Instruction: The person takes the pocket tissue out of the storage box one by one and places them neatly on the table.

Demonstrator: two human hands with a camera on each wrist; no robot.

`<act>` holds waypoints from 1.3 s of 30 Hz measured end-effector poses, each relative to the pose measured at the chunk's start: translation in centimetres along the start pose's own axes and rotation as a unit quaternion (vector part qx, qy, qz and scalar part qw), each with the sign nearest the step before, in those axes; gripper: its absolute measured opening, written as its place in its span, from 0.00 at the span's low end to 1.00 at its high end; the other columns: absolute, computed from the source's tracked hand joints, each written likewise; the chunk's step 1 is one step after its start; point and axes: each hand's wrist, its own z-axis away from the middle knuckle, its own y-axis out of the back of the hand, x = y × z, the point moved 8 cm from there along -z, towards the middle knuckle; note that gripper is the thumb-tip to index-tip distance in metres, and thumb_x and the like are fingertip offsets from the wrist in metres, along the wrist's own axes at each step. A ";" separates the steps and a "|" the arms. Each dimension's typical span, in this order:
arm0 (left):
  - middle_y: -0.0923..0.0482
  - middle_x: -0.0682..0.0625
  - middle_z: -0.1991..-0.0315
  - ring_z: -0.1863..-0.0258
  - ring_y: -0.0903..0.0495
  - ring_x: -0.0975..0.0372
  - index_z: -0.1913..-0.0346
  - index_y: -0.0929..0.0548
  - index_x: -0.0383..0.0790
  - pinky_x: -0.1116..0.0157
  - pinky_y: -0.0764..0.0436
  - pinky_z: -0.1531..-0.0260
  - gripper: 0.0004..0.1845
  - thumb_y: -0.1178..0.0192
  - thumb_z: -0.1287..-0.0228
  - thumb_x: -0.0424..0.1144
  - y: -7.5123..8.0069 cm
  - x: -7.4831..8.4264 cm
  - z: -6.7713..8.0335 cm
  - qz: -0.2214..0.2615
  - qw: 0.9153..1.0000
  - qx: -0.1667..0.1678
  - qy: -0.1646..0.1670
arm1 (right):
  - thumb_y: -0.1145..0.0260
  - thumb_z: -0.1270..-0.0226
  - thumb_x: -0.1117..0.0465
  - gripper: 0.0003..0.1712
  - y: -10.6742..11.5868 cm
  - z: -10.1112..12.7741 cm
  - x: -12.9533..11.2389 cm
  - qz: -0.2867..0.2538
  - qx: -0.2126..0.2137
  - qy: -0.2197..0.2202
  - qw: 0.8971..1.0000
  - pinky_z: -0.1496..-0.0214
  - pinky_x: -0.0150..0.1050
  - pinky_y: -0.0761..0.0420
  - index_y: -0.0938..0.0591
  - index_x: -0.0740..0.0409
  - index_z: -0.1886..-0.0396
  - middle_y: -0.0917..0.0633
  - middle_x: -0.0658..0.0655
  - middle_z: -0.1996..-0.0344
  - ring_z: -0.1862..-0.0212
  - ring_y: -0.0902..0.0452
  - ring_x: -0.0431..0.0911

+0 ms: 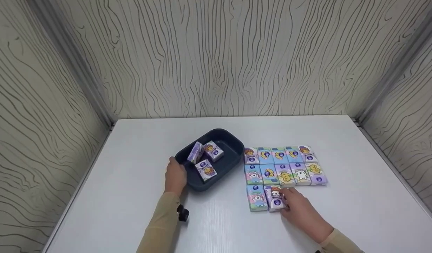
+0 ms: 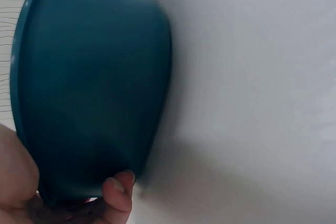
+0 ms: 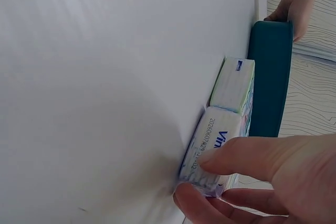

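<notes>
A dark blue tray [image 1: 233, 146] sits on the white table [image 1: 131, 196] with three small tissue packs [image 1: 206, 170] lying loose in it. My left hand [image 1: 175, 175] grips the tray's near left rim; in the left wrist view the tray's underside [image 2: 94, 82] fills the frame and my fingers [image 2: 118, 195] curl under its edge. Right of the tray, several printed tissue packs [image 1: 284, 165] lie in rows. My right hand [image 1: 300, 209] pinches the nearest pack [image 1: 275, 198] in the front row. The right wrist view shows my fingers [image 3: 247, 156] on that pack [image 3: 210, 145].
Patterned walls enclose the table on three sides. A second front-row pack [image 1: 257, 197] lies just left of the pinched one. A small black object [image 1: 183, 212] is strapped at my left wrist. The tray's side [image 3: 269, 77] shows beyond the packs in the right wrist view.
</notes>
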 end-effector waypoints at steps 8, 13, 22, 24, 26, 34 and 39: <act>0.28 0.25 0.49 0.49 0.26 0.37 0.37 0.42 0.18 0.46 0.27 0.49 0.25 0.55 0.32 0.31 0.2 -0.1 -0.3 0.007 1.000 -0.005 0.015 | 0.27 0.49 0.69 0.27 0.2 -0.4 -0.3 0.000 -0.007 -0.009 1.000 0.54 0.46 0.20 0.24 0.65 0.47 0.21 0.56 0.57 0.55 0.22 0.50; 0.28 0.24 0.50 0.49 0.26 0.37 0.37 0.41 0.18 0.46 0.27 0.49 0.25 0.55 0.32 0.31 0.3 -0.1 -0.3 0.011 1.000 -0.001 0.014 | 0.26 0.49 0.68 0.25 0.7 -0.5 -0.7 0.019 -0.009 -0.003 1.000 0.53 0.47 0.20 0.23 0.61 0.50 0.21 0.54 0.58 0.56 0.22 0.49; 0.27 0.25 0.51 0.50 0.25 0.37 0.37 0.41 0.18 0.45 0.26 0.51 0.25 0.55 0.32 0.31 0.4 -0.2 -0.4 0.007 1.000 -0.001 0.006 | 0.27 0.46 0.61 0.29 4.2 -1.7 -2.8 0.056 0.004 0.027 0.998 0.48 0.56 0.24 0.23 0.65 0.44 0.21 0.65 0.48 0.46 0.25 0.61; 0.28 0.24 0.51 0.50 0.25 0.37 0.37 0.41 0.17 0.46 0.26 0.51 0.25 0.55 0.32 0.31 0.4 -0.2 -0.5 0.004 1.000 -0.001 0.003 | 0.29 0.43 0.60 0.29 5.0 -2.7 -3.7 0.044 0.020 0.033 0.998 0.46 0.56 0.25 0.24 0.66 0.43 0.22 0.65 0.47 0.45 0.26 0.61; 0.28 0.25 0.51 0.50 0.25 0.37 0.37 0.41 0.18 0.46 0.26 0.51 0.25 0.55 0.32 0.31 0.4 -0.3 -0.5 0.002 1.000 0.000 0.002 | 0.30 0.41 0.58 0.28 5.5 -3.8 -5.1 0.033 0.035 0.047 0.998 0.45 0.56 0.26 0.24 0.65 0.42 0.23 0.65 0.46 0.44 0.27 0.61; 0.27 0.25 0.51 0.50 0.25 0.37 0.38 0.40 0.18 0.46 0.26 0.50 0.24 0.54 0.32 0.30 0.1 -0.2 -0.4 0.013 1.000 0.006 0.005 | 0.28 0.43 0.55 0.27 4.2 -8.5 -12.5 -0.031 0.044 0.113 0.992 0.45 0.46 0.25 0.21 0.60 0.45 0.21 0.58 0.50 0.48 0.25 0.50; 0.27 0.25 0.50 0.49 0.25 0.37 0.37 0.41 0.19 0.46 0.27 0.49 0.25 0.54 0.31 0.31 -0.2 -0.2 -0.3 0.008 1.000 0.007 0.011 | 0.28 0.45 0.54 0.27 1.9 -10.9 -16.2 -0.036 0.030 0.141 0.989 0.46 0.45 0.25 0.20 0.63 0.48 0.21 0.57 0.55 0.52 0.25 0.49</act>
